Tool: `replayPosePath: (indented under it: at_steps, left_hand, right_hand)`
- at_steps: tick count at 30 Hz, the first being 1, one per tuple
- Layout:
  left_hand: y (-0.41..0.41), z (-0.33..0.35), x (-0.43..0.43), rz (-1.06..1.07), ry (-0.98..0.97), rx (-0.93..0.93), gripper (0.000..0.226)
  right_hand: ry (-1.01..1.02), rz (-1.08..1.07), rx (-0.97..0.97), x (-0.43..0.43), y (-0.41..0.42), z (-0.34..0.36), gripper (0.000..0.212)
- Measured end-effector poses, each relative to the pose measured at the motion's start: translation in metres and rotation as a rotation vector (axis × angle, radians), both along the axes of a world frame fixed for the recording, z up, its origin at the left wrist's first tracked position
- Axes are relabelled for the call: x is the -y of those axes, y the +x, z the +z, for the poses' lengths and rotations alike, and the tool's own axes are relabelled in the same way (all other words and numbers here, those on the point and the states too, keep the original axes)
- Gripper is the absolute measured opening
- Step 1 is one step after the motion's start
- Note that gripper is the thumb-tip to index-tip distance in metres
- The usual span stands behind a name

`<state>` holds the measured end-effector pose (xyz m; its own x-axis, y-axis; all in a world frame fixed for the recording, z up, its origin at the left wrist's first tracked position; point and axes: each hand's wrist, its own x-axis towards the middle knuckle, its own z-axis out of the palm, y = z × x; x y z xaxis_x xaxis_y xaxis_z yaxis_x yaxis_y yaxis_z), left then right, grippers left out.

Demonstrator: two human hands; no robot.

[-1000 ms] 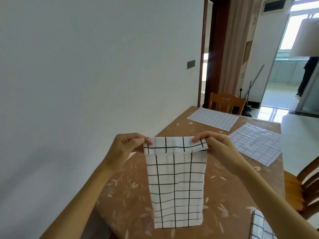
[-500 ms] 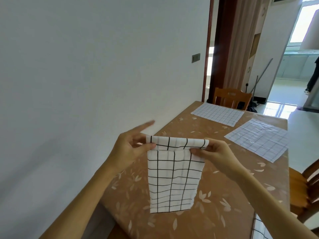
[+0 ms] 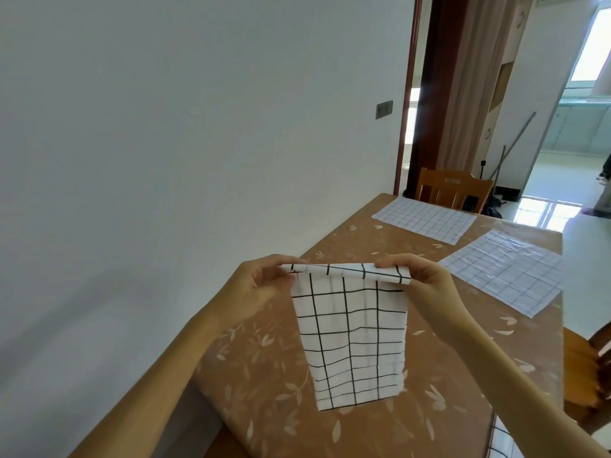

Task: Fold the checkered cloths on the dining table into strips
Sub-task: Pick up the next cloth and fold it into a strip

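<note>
both grips pinching the folded top of one checkered cloth

your left grip point(image 3: 261, 285) is clamped on the top left corner of the held cloth point(image 3: 350, 342), thumb and fingers pinching the edge; your right grip point(image 3: 426, 282) is clamped on the top right corner, fingertips lying over the fold; the two grips sit level with each other, as far apart as the cloth is wide; the held cloth is white with a black grid, and its top edge is turned over into a narrow band that runs from one grip to the other; the rest hangs straight down in front of you, over the near left part of the counter point(image 3: 264, 375); whether its lower hem touches the counter cannot be told from this view.

the counter wears a brown cover with pale leaf prints, and its left edge runs along the white wall; the far left cloth point(image 3: 425, 219) lies flat at the far left corner, just before the far chair point(image 3: 453, 190); the far right cloth point(image 3: 506, 269) lies flat by the far right edge, apart from the first; the near right cloth point(image 3: 499, 441) shows only a corner at the near right edge, cut off by the frame; a side chair point(image 3: 588, 368) stands just beside the right edge.
</note>
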<state>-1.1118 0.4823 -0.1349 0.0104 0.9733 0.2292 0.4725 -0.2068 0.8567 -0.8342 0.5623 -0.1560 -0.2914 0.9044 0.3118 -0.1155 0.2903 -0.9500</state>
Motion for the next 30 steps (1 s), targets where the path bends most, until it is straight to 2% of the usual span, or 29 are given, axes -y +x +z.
replayPosePath:
  at_steps: [4,7,9,11,12,14,17,19,22,24,25,27,30]
  left_hand:
    - [0.005,0.002,0.0,-0.105,-0.202,0.301,0.032]
    - [0.005,-0.003,-0.002,-0.149,-0.281,0.505,0.052]
    - [0.007,-0.009,-0.004,-0.108,-0.263,0.461,0.048]
    - [0.011,-0.01,-0.007,-0.05,-0.191,0.309,0.031]
    - [0.013,-0.011,-0.008,-0.04,-0.162,0.268,0.031]
    - [0.015,-0.012,-0.008,-0.038,-0.132,0.271,0.04]
    - [0.016,-0.01,-0.008,-0.01,-0.083,0.297,0.036]
    - [0.015,-0.008,-0.01,0.022,-0.067,0.327,0.033]
    - [0.013,-0.006,-0.011,0.06,-0.028,0.336,0.033]
    - [0.013,-0.003,-0.011,0.075,0.007,0.313,0.031]
    - [0.012,-0.002,-0.011,0.082,0.021,0.297,0.031]
    - [0.011,-0.001,-0.011,0.092,0.043,0.263,0.03]
    - [0.011,-0.001,-0.008,0.094,0.067,0.241,0.032]
  right_hand:
    - [0.003,0.023,0.006,-0.003,0.002,-0.001,0.043]
    - [0.061,0.008,0.063,-0.006,0.003,-0.004,0.046]
    - [0.109,0.011,0.089,-0.006,0.004,-0.005,0.045]
    - [0.127,0.022,0.097,-0.007,0.005,-0.006,0.044]
    - [0.128,0.026,0.091,-0.007,0.006,-0.007,0.043]
    - [0.133,0.025,0.087,-0.009,0.007,-0.008,0.04]
    - [0.126,0.013,0.105,-0.008,0.01,-0.008,0.046]
    - [0.048,0.006,0.061,-0.006,0.009,-0.008,0.045]
    - [-0.261,0.072,-0.116,-0.006,0.008,-0.006,0.033]
    - [-0.344,0.163,-0.05,-0.005,0.009,-0.005,0.05]
    - [-0.318,0.207,0.035,-0.003,0.009,-0.006,0.051]
    - [-0.222,0.204,0.153,0.003,0.005,-0.006,0.033]
    - [-0.205,0.084,0.087,0.003,0.003,-0.01,0.026]
